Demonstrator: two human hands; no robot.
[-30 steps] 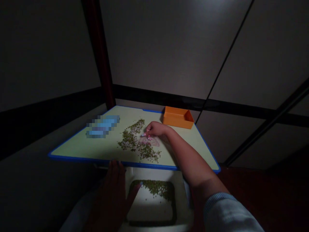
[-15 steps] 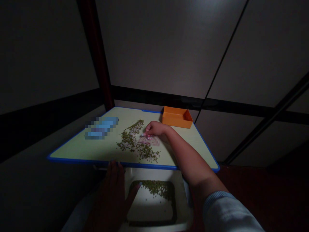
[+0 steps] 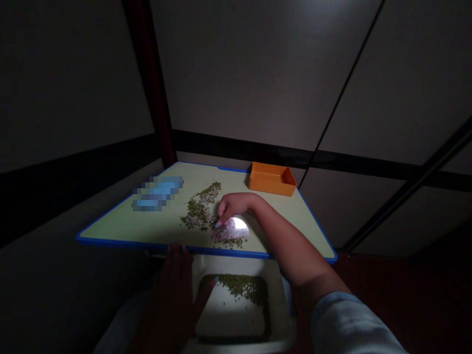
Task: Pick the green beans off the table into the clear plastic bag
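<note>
In the head view my right hand (image 3: pixel 234 205) is closed on a clear pinkish protractor (image 3: pixel 230 231), pinching its left part between thumb and fingers. The protractor catches a bright glare and covers part of the scattered mung beans (image 3: pixel 199 210) on the pale board (image 3: pixel 143 228) with a blue edge. My left hand (image 3: pixel 175 290) is dark, fingers stretched toward the board's near edge, thumb spread over a white tub (image 3: pixel 236 265). Inside this tub below the board lie more green beans (image 3: pixel 245 286), mostly along the far and right sides.
An orange open box (image 3: pixel 271 184) stands at the board's far right corner. A blurred-out blue object (image 3: pixel 158 193) lies on the left of the board. Dark panelled walls (image 3: pixel 243 78) rise behind and to the left.
My right hand has brought the protractor nearer to me, over the near patch of beans, and the protractor now shows glare. My left hand stays in place.
</note>
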